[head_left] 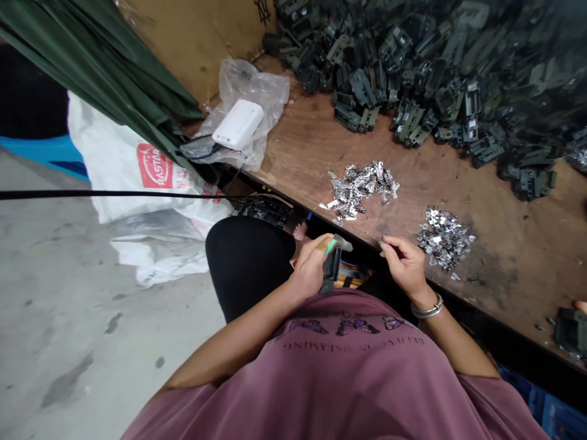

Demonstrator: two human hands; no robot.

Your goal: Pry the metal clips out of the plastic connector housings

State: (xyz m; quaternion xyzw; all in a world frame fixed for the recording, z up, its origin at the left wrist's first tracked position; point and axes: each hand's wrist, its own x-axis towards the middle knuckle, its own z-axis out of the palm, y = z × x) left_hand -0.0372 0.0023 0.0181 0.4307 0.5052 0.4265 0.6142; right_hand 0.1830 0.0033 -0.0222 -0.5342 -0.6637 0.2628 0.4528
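My left hand (312, 264) is closed around a dark plastic housing (330, 273), held over my lap just off the table's front edge. A bright green patch (331, 245) shows at the fingertips of that hand, and greyish material covers one finger; I cannot tell what either is. To the right, my right hand (406, 266) pinches thumb and forefinger together on a tiny piece (382, 245), too small to name. Between and beyond the hands lies a loose pile of small shiny metal clips (362, 186). A second pile of small metal plates (444, 238) lies beside my right hand.
A large heap of dark plastic housings (413, 79) covers the back of the wooden table (293, 143). At the left end a white power bank (238, 124) rests on clear plastic wrap (270, 91). White sacks (123, 165) and a thin black cable (114, 195) are on the left.
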